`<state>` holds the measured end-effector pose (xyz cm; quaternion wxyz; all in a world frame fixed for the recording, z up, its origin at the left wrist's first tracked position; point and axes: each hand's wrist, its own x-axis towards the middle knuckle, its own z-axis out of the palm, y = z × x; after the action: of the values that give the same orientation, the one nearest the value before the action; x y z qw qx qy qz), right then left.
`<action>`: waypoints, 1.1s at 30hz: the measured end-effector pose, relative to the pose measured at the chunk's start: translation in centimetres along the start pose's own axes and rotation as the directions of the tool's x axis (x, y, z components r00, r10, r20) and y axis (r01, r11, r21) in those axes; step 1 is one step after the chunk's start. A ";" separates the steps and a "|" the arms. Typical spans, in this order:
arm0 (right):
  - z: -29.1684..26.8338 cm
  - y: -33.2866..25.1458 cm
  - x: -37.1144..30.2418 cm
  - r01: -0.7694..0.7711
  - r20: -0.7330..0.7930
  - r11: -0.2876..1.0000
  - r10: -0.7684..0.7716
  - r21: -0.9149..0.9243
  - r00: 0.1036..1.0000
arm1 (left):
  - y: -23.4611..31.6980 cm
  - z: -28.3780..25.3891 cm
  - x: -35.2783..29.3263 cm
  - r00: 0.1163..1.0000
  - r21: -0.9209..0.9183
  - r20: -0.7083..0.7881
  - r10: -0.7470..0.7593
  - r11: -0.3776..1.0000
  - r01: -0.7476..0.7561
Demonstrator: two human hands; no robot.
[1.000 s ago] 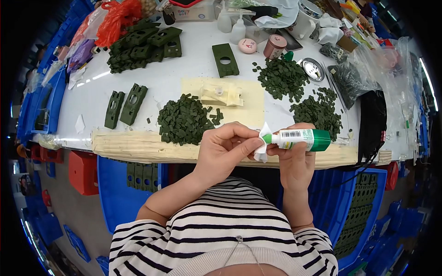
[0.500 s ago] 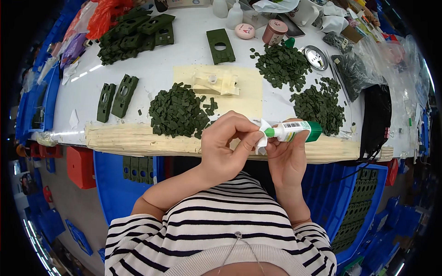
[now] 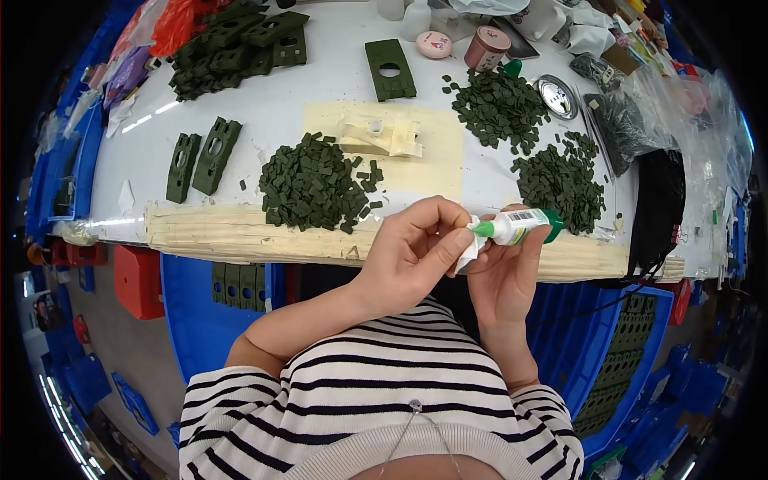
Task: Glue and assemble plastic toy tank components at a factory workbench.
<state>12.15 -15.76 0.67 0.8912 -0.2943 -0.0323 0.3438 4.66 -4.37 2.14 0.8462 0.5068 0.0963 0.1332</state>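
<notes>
My right hand (image 3: 506, 280) is closed around a small white glue bottle (image 3: 512, 226) with a green nozzle and a green base, lying sideways over the table's front edge. With fingers pinched, my left hand (image 3: 420, 252) presses a crumpled white tissue (image 3: 472, 252) against the nozzle tip. Left of my hands is a heap of small dark green plastic pieces (image 3: 308, 182). Beyond them stands a cream taped block (image 3: 380, 138) on a pale yellow sheet (image 3: 436, 172).
Two more piles of green pieces (image 3: 500, 108) (image 3: 562, 188) lie to the right. Green hull-shaped parts (image 3: 216, 156) rest at left, with a stack (image 3: 232, 52) behind. A pink tin (image 3: 486, 48) and plastic bags (image 3: 640, 112) stand farther back. Blue crates (image 3: 208, 320) flank my lap.
Both hands have shifted slightly right with the bottle and tissue. The tissue is now gathered closer around the nozzle tip. The view has tilted a little, moving the table contents.
</notes>
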 end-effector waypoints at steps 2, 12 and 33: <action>-0.5 -0.1 0.1 -0.070 0.031 0.995 0.068 0.067 0.997 | -0.2 -0.1 0.0 1.000 -0.026 0.022 -0.023 0.999 0.024; -0.3 -0.4 0.4 -0.121 0.027 0.982 0.118 0.143 0.993 | 0.3 -1.5 0.0 0.984 -0.304 0.103 -0.145 0.937 0.170; -1.2 -2.4 4.7 0.619 0.636 -0.437 0.128 -0.652 0.761 | 0.6 -5.8 -2.7 0.905 -0.500 0.419 -0.074 0.813 0.298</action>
<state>17.42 -14.78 0.33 0.2688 -0.7724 -0.5750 -0.0229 0.30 -0.15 0.07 0.9673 0.2441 -0.0621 -0.0307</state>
